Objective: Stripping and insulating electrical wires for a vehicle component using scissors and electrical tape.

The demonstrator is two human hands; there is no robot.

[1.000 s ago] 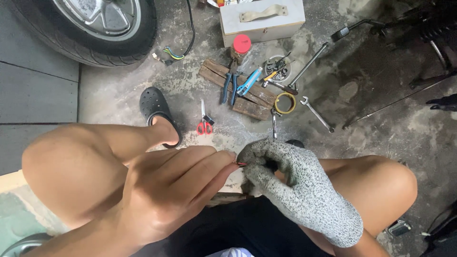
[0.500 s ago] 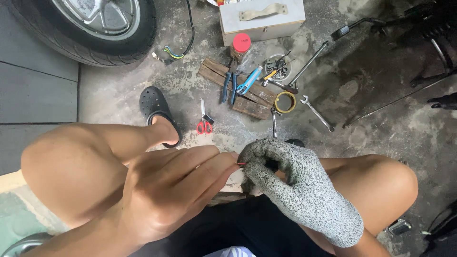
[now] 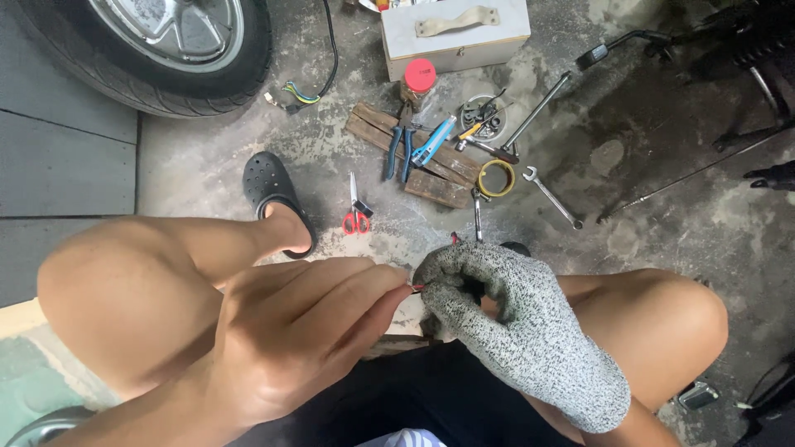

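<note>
Person seated low, knees apart, both hands meeting between them over the concrete floor (image 3: 662,207).

Left hand (image 3: 306,339), bare: fingers drawn together to a point, tips pinched on a small red-tipped piece (image 3: 416,287), likely a wire end, too small to tell for sure. Right hand (image 3: 513,323), in a speckled grey knit glove: fingers curled in toward the same spot, thumb and forefinger closed on the piece from the other side. How much of it sits inside the glove is hidden. The two grips touch, fingertip to fingertip. The glove probably guards the hand that bears the strain, while the bare one keeps its feel for fine work.

Just beyond the grip, on the floor: red-handled scissors (image 3: 356,211) on the left-hand side, a black clog (image 3: 273,194) on the person's foot further that way. Straight ahead of the grip and further out, blue-handled pliers (image 3: 397,149) lie on wooden slats (image 3: 431,174), seemingly laid there to stay off the grit and within reach. Beside them a yellow tape roll (image 3: 496,177) and a spanner (image 3: 552,197). Beyond those, a red-lidded jar (image 3: 419,79) and a grey metal toolbox (image 3: 455,33). Far out on the left-hand side, a car tyre (image 3: 166,50) with a loose coloured wire bundle (image 3: 294,93) near it.
</note>
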